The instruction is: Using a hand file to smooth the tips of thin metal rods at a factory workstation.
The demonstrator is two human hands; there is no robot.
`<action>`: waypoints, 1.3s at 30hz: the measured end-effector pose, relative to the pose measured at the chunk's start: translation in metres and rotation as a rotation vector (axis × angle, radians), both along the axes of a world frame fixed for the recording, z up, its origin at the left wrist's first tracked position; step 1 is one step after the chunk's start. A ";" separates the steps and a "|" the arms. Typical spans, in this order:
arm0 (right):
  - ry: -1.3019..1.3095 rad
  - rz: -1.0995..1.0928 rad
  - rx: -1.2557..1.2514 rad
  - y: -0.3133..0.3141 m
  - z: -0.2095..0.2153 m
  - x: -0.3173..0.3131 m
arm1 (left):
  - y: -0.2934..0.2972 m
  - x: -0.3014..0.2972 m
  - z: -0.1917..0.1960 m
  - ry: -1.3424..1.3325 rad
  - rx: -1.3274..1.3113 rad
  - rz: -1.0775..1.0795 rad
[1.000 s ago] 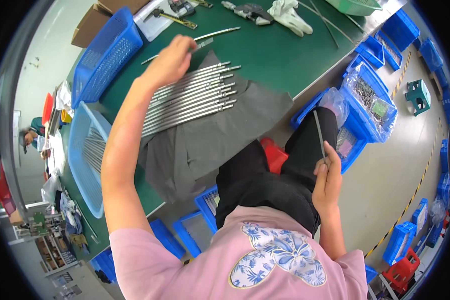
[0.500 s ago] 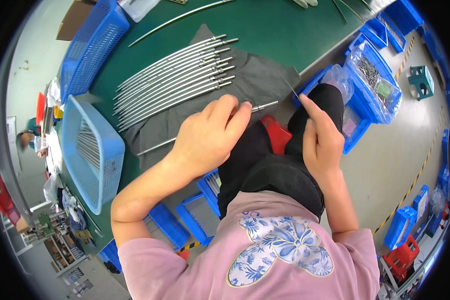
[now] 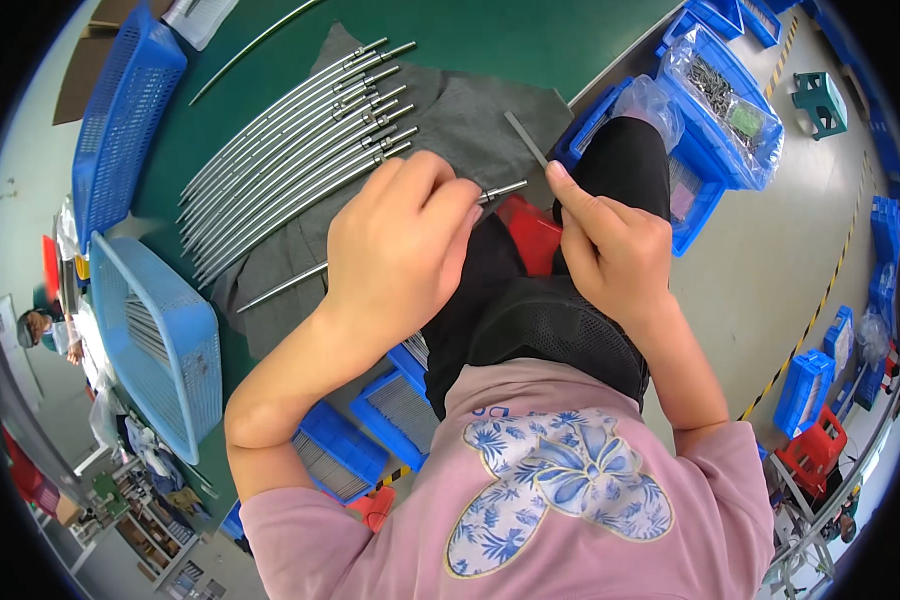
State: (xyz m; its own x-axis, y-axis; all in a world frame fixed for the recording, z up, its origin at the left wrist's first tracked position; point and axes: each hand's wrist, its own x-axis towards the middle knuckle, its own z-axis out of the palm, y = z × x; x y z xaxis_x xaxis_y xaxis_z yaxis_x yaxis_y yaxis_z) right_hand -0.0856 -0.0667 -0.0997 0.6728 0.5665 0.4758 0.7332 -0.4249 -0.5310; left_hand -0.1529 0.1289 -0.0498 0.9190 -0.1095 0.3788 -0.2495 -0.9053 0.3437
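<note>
Head: rods (image 3: 300, 150) on cloth (image 3: 470, 115), green table (image 3: 490, 40); bins (image 3: 703, 219) beside.

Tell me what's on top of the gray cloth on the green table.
A row of metal rods rests partly on the gray cloth; the left hand, holding another rod, hides some of the cloth. Anything beneath it is covered.

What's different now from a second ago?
The left hand has drawn back and rightward from over the row of rods and now grips a single rod. The right hand has moved forward and inward, its strip now slanting left. It keeps hold of the strip; the row remains on the cloth.
</note>
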 end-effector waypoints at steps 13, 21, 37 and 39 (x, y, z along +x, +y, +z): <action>0.086 0.060 0.235 0.007 -0.018 -0.027 | 0.008 0.013 -0.018 -0.086 -0.205 0.031; 0.113 0.059 0.234 0.010 -0.018 -0.038 | 0.008 0.011 -0.020 -0.096 -0.241 0.024; 0.042 0.027 0.032 0.015 -0.006 -0.033 | 0.005 0.021 -0.023 -0.040 -0.396 -0.008; 0.024 0.075 0.127 0.033 -0.005 -0.015 | 0.009 0.021 -0.020 -0.076 -0.400 -0.015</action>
State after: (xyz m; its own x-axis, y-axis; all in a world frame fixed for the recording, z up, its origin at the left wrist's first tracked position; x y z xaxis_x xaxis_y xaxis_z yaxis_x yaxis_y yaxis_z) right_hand -0.1009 -0.0334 -0.1046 0.6430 0.5515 0.5314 0.7468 -0.2974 -0.5949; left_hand -0.1318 0.1380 -0.0696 0.8862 0.0467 0.4610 -0.3002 -0.6999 0.6480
